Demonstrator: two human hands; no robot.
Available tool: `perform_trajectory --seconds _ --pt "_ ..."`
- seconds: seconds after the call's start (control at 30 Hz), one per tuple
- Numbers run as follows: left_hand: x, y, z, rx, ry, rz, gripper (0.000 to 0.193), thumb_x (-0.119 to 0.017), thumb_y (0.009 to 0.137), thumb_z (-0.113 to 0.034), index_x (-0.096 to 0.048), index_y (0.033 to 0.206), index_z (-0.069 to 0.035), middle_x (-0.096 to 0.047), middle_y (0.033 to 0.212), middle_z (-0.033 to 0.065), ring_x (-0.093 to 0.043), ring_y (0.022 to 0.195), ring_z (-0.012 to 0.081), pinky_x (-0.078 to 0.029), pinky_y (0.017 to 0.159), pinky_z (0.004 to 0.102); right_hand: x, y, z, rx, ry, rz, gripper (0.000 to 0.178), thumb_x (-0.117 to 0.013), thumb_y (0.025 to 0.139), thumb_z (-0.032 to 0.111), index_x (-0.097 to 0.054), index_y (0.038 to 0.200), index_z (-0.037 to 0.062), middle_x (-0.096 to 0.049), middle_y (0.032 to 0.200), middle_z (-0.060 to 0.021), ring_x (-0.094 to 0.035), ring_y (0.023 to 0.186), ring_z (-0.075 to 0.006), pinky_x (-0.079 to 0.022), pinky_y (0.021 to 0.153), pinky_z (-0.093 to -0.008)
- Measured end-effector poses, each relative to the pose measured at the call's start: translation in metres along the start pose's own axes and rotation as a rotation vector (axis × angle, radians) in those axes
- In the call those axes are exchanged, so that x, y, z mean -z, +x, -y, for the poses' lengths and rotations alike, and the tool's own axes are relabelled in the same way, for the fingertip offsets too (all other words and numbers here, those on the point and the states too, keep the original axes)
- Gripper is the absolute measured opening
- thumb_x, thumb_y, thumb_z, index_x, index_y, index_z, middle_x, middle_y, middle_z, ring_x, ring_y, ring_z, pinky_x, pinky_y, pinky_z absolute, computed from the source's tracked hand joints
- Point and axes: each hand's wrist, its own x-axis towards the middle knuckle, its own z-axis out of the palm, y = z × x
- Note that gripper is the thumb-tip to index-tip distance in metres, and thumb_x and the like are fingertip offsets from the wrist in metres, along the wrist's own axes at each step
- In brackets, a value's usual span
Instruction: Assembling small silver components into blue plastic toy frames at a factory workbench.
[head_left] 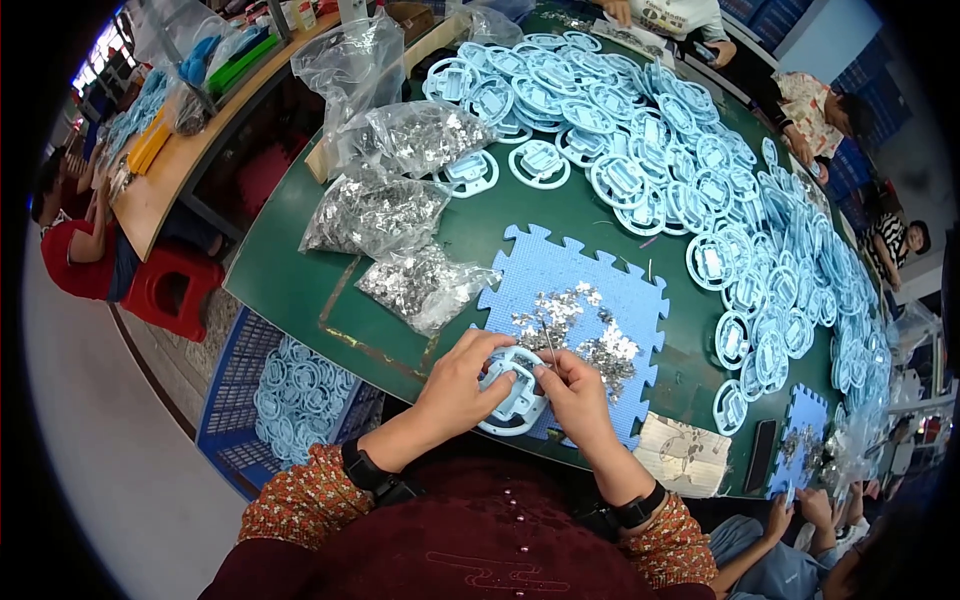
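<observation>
My left hand (455, 390) grips a light blue plastic ring-shaped part (520, 412) by its left side, thumb over the inner frame. My right hand (582, 398) is closed at the part's upper right rim, with a thin dark pointed tool (549, 340) sticking up from its fingers; its exact kind is too small to tell. Under and beyond the part lies a blue foam mat (570, 262) with puzzle edges. Small shiny metal pieces (610, 355) are heaped loosely on that mat.
Clear bags of metal pieces (375, 212) stand left of the mat. A large pile of blue ring parts (650, 150) covers the far and right table (285, 225). A blue basket (225, 420) of parts sits lower left. Cardboard (683, 455) and a phone (762, 452) lie right. Several people work around.
</observation>
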Motion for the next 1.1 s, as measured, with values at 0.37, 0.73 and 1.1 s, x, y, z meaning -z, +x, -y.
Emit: perform_trajectory --seconds 0.37,0.73,1.1 --pt "-0.006 0.007 0.0 0.119 0.011 0.083 0.039 -0.066 0.078 -0.011 -0.058 0.116 -0.007 -0.051 0.103 0.0089 -0.055 0.081 0.0201 -0.047 0.071 0.0319 0.0 0.0 -0.008 0.048 -0.045 -0.013 0.019 -0.061 0.094 0.008 -0.063 0.11 -0.0027 -0.064 0.078 0.0008 -0.057 0.07 -0.0047 -0.046 0.063 -0.0217" --pt "-0.02 0.006 -0.002 0.076 0.241 -0.035 0.046 -0.067 0.075 -0.022 -0.054 0.117 -0.006 -0.05 0.108 0.0141 -0.057 0.1 0.0346 -0.049 0.08 0.0447 -0.004 0.001 -0.008 -0.01 0.088 -0.008 0.02 -0.062 0.092 0.008 -0.064 0.11 -0.0011 -0.063 0.076 -0.0011 -0.053 0.059 -0.0049 -0.042 0.052 -0.0228" --pt "-0.01 0.0 -0.012 -0.073 0.231 -0.077 0.052 -0.074 0.067 -0.018 -0.058 0.115 -0.007 -0.049 0.106 0.0126 -0.058 0.097 0.0318 -0.051 0.076 0.0416 0.011 -0.011 0.001 -0.392 0.61 0.21 0.015 -0.064 0.093 0.015 -0.068 0.103 0.0044 -0.052 0.065 0.0048 -0.038 0.044 -0.0039 -0.025 0.041 -0.0217"
